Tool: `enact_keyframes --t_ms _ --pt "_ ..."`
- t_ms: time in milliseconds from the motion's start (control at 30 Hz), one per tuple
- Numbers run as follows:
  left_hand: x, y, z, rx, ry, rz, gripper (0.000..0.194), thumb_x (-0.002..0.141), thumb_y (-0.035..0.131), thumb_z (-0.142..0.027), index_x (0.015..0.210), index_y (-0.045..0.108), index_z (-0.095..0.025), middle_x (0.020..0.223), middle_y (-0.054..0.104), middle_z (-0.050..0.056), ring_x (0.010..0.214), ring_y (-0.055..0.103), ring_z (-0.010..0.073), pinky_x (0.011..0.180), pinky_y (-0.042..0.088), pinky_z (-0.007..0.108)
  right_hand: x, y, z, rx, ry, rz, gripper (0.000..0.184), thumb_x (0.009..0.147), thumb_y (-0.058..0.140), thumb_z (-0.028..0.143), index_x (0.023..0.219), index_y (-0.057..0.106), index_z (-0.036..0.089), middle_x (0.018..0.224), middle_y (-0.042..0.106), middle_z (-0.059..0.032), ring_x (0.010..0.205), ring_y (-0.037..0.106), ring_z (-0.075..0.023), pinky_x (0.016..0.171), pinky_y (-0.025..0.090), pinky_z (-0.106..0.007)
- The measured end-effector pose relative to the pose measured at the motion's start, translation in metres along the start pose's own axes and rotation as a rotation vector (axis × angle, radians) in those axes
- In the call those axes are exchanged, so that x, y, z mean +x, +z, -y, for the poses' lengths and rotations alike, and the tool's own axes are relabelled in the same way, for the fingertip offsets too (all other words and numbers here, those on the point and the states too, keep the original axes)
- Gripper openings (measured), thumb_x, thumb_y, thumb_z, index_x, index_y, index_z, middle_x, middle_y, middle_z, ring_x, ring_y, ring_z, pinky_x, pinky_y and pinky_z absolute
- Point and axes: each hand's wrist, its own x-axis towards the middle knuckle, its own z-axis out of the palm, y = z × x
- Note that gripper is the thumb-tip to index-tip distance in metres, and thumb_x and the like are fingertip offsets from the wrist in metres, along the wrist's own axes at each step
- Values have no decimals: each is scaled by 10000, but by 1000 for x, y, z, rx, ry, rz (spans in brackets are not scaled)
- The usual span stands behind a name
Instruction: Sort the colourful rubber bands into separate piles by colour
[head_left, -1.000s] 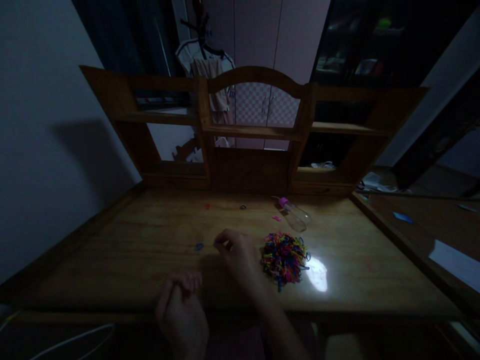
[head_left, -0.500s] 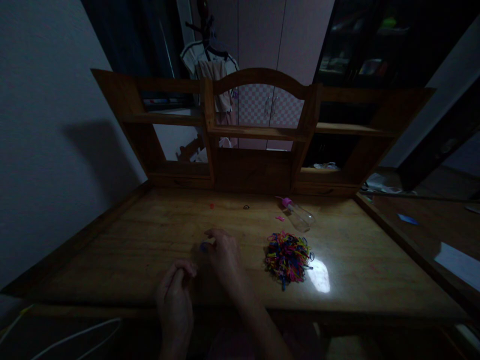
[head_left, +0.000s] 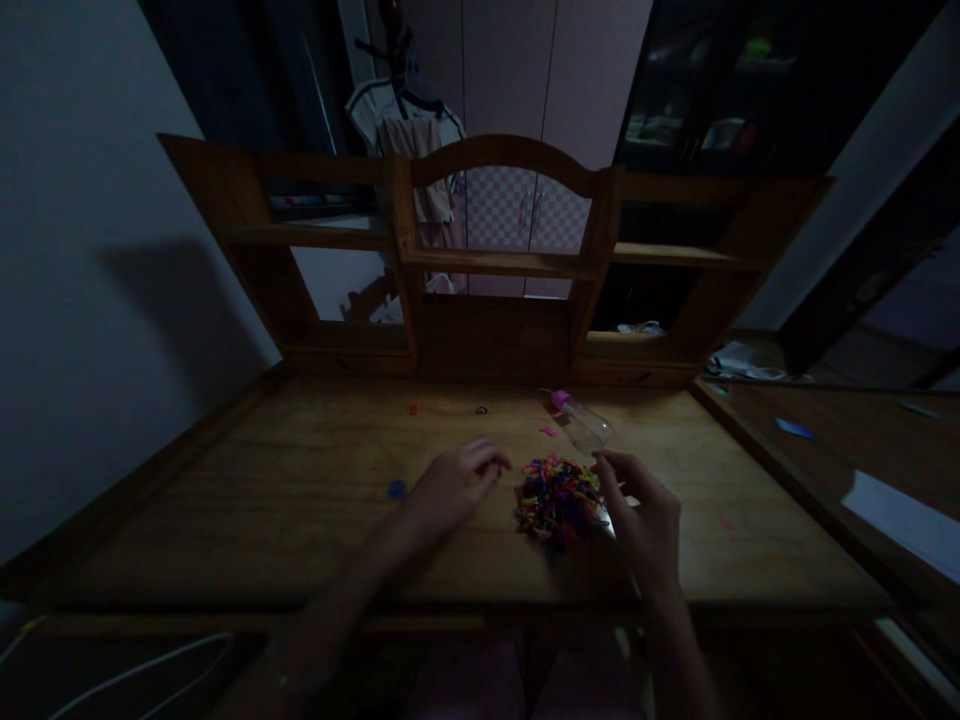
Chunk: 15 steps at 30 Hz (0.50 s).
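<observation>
A heap of small multicoloured elastic bands (head_left: pixel 556 505) lies on the wooden desk between my hands. Just left of it, my left hand (head_left: pixel 459 482) hovers with its fingers curled inward; whatever they may hold is hidden. On the heap's right side is my right hand (head_left: pixel 643 515), its thumb and forefinger pinched near the heap's upper right edge. Anything in that pinch is too small to make out. A little cluster of blue bands (head_left: pixel 397 489) rests on the desk, left of my left hand.
A clear bottle (head_left: pixel 591 428) with a pink top lies behind the heap, beside a pink piece (head_left: pixel 548 431). Farther back are a dark band (head_left: pixel 481 410) and a red one (head_left: pixel 412 410). A wooden shelf unit (head_left: pixel 495 262) rises along the desk's rear edge.
My right hand has left the blue bands and crossed to the heap's right side. My left hand has moved forward and right, toward the heap. The blue bands now lie uncovered. The view has shifted slightly.
</observation>
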Motion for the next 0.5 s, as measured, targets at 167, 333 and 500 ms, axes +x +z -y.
enact_keyframes --t_ms 167,333,500 --pt "54 19 20 23 176 232 167 905 532 -187 956 691 -181 938 654 48 864 591 166 786 438 266 -14 5 -22 -77 -73 -19 174 931 535 312 1004 655 210 892 672 -19 724 600 -148 638 445 -258" --pt "56 29 28 -99 206 256 171 898 596 -293 957 705 -175 918 638 54 851 579 167 799 441 280 -19 9 -22 -90 -140 32 183 937 489 249 1033 640 208 946 664 -40 808 610 -168 710 458 -288" --pt "44 24 23 -168 173 384 146 875 617 -258 972 699 -187 1001 609 61 943 572 180 864 443 301 -20 10 -24 -97 -114 60 198 929 478 219 1058 628 212 972 663 -48 847 618 -182 708 471 -294"
